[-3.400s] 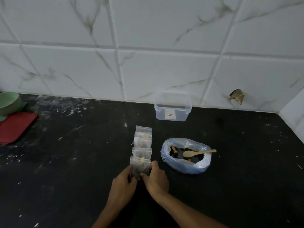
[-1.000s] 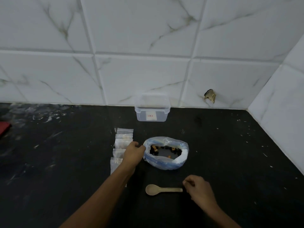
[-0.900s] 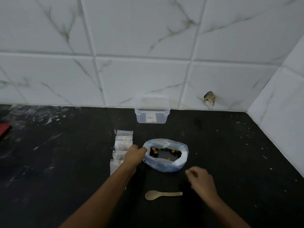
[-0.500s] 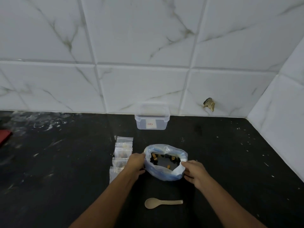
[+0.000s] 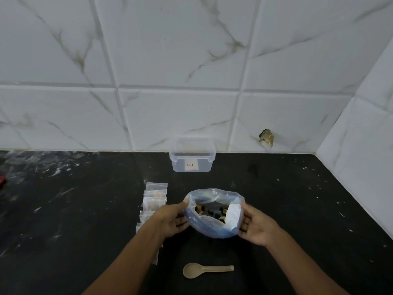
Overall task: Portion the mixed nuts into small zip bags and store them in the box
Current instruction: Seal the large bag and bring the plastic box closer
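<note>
Left of centre we see small zip bags (image 5: pixel 154 201) in a row; our left hand (image 5: pixel 170 220) and right hand (image 5: pixel 257 227) curl round the nut bag (image 5: pixel 212 227) mid-frame, the box (image 5: pixel 192 159) above, the spoon (image 5: pixel 207 269) below.

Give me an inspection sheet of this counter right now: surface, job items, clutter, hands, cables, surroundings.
Surface: black counter, white flecks and smears.
Job's things: nut bag open, nuts inside; small zip bags in a row to its left; clear box by the wall, lid on; spoon lying near the front edge.
Clutter: red thing at the left edge.
Hands: left hand and right hand grip the nut bag's sides.
Cables: nothing seen.
Surroundings: marbled white tiles; chipped hole.
</note>
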